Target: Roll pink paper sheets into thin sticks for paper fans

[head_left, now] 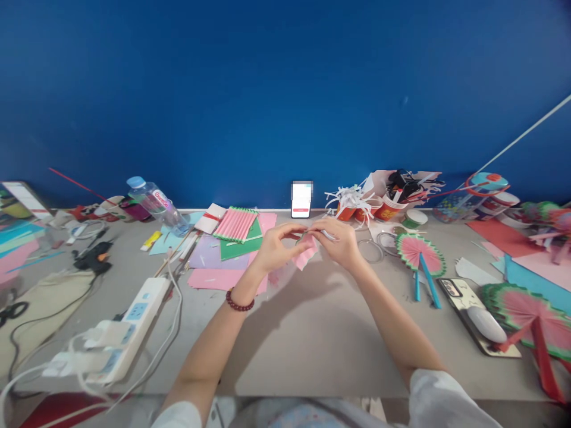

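Pink folded paper [305, 257] held over the surface [307, 351], between the two hands.
Left hand [277, 248] and right hand [338, 240] both have their fingers pinched on its upper part; beyond, one red cup [346, 211] holds white strips [352, 195], another cup [387, 210] black items [403, 186], and a clear jar [449, 205] with a blue lid [489, 180] contains small coloured bits.

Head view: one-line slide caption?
Left hand and right hand hold a piece of pink paper over a grey table, green-edged paper fans at right.
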`<state>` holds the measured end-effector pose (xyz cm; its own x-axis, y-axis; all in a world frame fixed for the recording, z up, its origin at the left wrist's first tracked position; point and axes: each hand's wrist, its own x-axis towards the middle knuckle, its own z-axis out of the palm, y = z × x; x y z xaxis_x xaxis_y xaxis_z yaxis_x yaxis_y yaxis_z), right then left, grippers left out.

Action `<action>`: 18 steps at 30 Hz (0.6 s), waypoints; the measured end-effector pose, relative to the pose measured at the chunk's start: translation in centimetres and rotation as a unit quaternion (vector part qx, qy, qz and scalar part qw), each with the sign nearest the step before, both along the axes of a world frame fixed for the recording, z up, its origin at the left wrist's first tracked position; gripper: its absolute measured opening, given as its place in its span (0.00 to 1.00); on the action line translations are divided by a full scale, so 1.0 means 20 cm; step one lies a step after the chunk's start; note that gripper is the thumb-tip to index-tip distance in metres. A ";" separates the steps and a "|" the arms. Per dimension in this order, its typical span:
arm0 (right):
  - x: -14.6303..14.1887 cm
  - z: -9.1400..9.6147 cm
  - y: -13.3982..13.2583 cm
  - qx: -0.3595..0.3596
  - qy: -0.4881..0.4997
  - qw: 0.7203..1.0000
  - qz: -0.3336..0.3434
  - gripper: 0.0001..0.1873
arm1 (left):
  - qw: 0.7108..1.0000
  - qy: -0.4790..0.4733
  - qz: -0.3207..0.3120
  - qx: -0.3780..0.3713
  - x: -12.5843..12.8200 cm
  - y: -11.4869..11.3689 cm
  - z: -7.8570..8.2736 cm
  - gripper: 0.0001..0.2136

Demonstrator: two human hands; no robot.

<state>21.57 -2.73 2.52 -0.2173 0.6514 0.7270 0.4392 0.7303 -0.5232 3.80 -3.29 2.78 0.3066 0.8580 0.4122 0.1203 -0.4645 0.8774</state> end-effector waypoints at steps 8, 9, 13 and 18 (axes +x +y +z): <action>-0.02 -0.02 0.00 -0.024 -0.030 0.999 0.028 0.07 | 0.996 0.029 0.043 -0.066 0.02 0.00 -0.05 0.08; -0.02 -0.02 -0.01 -0.043 -0.021 0.999 0.025 0.06 | 0.996 0.020 0.050 -0.073 0.02 0.00 -0.05 0.07; 0.00 0.00 0.00 -0.141 -0.008 0.990 0.011 0.10 | 0.994 -0.003 0.076 -0.073 0.01 0.01 -0.03 0.06; 0.01 0.01 0.01 -0.214 -0.019 0.976 0.019 0.07 | 0.996 -0.013 0.080 -0.041 -0.01 0.02 -0.03 0.05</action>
<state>21.78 -2.61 2.77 -0.2691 0.8847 0.3806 0.4403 0.4645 -0.7684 3.69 -2.86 2.17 0.1533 0.9259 0.3453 0.1633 -0.3683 0.9152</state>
